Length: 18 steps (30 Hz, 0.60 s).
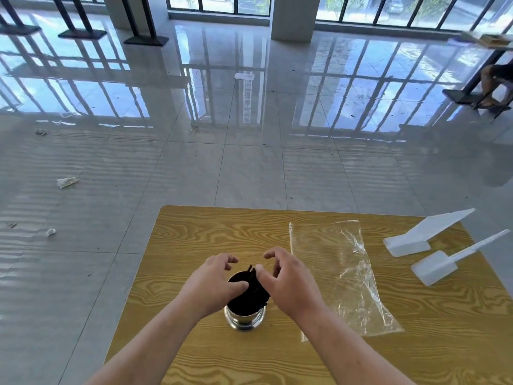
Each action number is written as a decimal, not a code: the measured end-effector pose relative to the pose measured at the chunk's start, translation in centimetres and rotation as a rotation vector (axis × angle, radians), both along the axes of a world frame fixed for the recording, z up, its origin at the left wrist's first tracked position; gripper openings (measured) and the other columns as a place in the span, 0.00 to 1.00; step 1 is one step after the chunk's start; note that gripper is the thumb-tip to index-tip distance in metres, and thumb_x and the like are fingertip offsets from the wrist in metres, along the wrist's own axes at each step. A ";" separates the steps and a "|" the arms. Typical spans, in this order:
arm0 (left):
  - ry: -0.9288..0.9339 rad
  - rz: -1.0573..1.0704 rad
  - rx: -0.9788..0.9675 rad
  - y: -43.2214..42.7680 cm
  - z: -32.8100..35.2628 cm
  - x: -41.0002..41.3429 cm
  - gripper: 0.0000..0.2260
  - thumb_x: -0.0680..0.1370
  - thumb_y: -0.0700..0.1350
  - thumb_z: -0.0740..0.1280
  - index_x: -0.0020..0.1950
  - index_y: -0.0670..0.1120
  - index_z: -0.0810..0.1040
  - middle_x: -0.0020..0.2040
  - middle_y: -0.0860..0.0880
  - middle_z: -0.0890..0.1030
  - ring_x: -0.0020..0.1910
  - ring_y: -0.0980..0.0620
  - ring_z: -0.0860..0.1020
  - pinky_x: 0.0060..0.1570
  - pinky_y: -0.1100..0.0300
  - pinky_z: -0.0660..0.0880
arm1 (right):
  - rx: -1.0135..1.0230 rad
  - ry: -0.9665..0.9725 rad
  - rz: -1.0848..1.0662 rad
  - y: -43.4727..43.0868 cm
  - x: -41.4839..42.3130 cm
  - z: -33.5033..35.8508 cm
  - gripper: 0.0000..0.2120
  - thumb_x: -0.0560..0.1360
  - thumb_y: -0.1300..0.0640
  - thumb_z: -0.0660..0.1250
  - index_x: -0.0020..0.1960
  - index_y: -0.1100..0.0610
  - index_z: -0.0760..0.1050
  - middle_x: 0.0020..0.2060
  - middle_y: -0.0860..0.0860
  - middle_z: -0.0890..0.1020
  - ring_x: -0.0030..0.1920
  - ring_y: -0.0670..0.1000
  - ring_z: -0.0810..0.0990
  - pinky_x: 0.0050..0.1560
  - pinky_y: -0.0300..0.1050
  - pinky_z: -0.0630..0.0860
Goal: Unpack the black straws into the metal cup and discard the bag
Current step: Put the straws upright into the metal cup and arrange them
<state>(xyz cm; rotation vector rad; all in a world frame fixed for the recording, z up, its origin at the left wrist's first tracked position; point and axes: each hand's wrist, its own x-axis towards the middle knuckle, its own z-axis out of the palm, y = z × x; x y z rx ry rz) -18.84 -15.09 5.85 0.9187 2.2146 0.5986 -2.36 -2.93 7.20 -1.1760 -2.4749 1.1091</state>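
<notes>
A shiny metal cup (244, 319) stands on the wooden table (194, 232) near its front. A bundle of black straws (254, 293) sits inside it, tips poking above the rim. My left hand (213, 276) hovers over the cup's left side, its thumb touching the straws and its fingers loosely curled above the rim. My right hand (288, 282) is over the cup's right side, thumb against the straw tips, fingers loosely curled and holding nothing. The clear plastic bag (341, 276) lies flat and crumpled on the table to the right of the cup.
Two white plastic scoops (416, 237) (441, 263) lie at the table's right edge. The glossy tiled floor (166, 162) around the table has scraps of paper on it. A seated person's legs (494, 79) show at the far right.
</notes>
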 end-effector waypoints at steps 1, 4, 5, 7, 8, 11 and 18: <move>0.001 -0.031 -0.014 0.1 -0.2 0.3 0.35 0.67 0.67 0.74 0.72 0.62 0.69 0.68 0.59 0.74 0.57 0.60 0.75 0.46 0.64 0.72 | 0.004 -0.017 -0.025 0.1 0.2 -0.3 0.19 0.78 0.37 0.66 0.64 0.44 0.76 0.39 0.44 0.80 0.37 0.45 0.79 0.35 0.40 0.77; 0.015 -0.126 -0.041 0.4 -0.5 1.7 0.46 0.64 0.69 0.76 0.78 0.60 0.63 0.73 0.60 0.69 0.61 0.57 0.77 0.52 0.62 0.74 | -0.066 -0.155 -0.041 0.1 0.6 -1.1 0.22 0.80 0.38 0.65 0.69 0.47 0.72 0.47 0.44 0.80 0.43 0.44 0.80 0.38 0.40 0.72; 0.029 -0.162 -0.043 0.4 -0.6 2.2 0.47 0.63 0.68 0.76 0.79 0.59 0.62 0.73 0.60 0.68 0.61 0.56 0.77 0.54 0.62 0.75 | -0.113 -0.189 -0.026 0.0 0.7 -1.3 0.21 0.81 0.39 0.65 0.69 0.48 0.72 0.48 0.45 0.82 0.43 0.45 0.81 0.38 0.40 0.72; 0.074 -0.228 -0.042 0.5 -0.7 3.1 0.45 0.65 0.66 0.76 0.78 0.58 0.63 0.72 0.60 0.69 0.62 0.55 0.78 0.57 0.60 0.78 | -0.199 -0.201 0.013 -0.4 0.6 -1.5 0.18 0.81 0.41 0.65 0.66 0.49 0.75 0.50 0.47 0.84 0.46 0.46 0.83 0.41 0.43 0.78; 0.107 -0.258 -0.041 0.5 -0.7 3.5 0.42 0.67 0.64 0.75 0.78 0.58 0.64 0.72 0.59 0.70 0.62 0.54 0.78 0.57 0.59 0.78 | -0.225 -0.188 0.029 -0.6 0.5 -1.4 0.15 0.81 0.43 0.65 0.63 0.49 0.77 0.50 0.47 0.85 0.48 0.47 0.83 0.44 0.47 0.81; 0.250 -0.327 -0.024 0.8 -0.8 4.3 0.29 0.74 0.59 0.72 0.74 0.55 0.70 0.67 0.57 0.74 0.58 0.54 0.81 0.58 0.59 0.78 | -0.271 -0.150 0.060 -1.0 0.3 -1.3 0.09 0.81 0.45 0.65 0.53 0.48 0.80 0.45 0.46 0.86 0.46 0.48 0.84 0.48 0.52 0.84; 0.356 -0.308 0.068 1.0 -0.9 3.6 0.09 0.80 0.51 0.67 0.59 0.52 0.80 0.56 0.54 0.82 0.52 0.52 0.82 0.54 0.56 0.78 | -0.246 -0.092 0.044 -0.6 0.9 -1.6 0.06 0.80 0.50 0.66 0.47 0.46 0.81 0.37 0.44 0.84 0.34 0.40 0.78 0.35 0.37 0.74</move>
